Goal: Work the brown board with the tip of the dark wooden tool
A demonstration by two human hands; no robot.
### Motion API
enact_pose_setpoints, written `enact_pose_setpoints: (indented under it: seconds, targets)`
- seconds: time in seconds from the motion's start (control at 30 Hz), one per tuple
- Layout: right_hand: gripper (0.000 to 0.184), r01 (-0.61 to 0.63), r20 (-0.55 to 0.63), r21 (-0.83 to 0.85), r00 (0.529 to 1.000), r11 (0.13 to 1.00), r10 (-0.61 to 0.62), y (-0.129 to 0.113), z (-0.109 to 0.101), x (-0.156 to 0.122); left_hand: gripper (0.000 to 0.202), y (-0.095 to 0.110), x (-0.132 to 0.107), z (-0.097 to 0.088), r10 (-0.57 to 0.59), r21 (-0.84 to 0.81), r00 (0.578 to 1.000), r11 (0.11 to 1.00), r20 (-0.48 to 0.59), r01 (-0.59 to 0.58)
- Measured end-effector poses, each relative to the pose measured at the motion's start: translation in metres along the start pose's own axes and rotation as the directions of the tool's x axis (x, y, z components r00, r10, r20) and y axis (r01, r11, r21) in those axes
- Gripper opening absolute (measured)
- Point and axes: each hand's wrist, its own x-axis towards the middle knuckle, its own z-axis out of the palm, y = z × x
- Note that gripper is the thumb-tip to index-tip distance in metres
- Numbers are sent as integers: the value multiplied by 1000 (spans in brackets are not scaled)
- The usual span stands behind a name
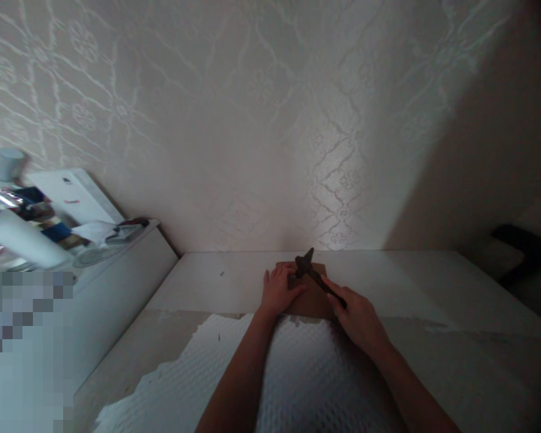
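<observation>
A brown board lies on the pale surface in front of me. My left hand rests on its left part, with the thumb stretched to the right, apart from the other fingers. Something small and dark, with a bright glint, shows between thumb and fingers; I cannot make out what it is. My right hand is closed around the handle of a dark hammer. The hammer head is over the far part of the board, right beside my left fingertips. Whether it touches the board cannot be told.
A patterned wall rises behind the surface. At left, a white cabinet carries a white box, a cup and clutter. White textured material with a ragged edge lies nearer me. A dark object stands far right.
</observation>
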Motion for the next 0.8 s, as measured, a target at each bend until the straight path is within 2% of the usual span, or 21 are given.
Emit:
enact_pose_setpoints:
  seconds: [0.8]
  targets:
    - [44, -17, 6, -12, 1000, 1000, 17, 1, 2, 1, 31, 1, 0, 0, -3, -10, 1000, 1000, -4, 3]
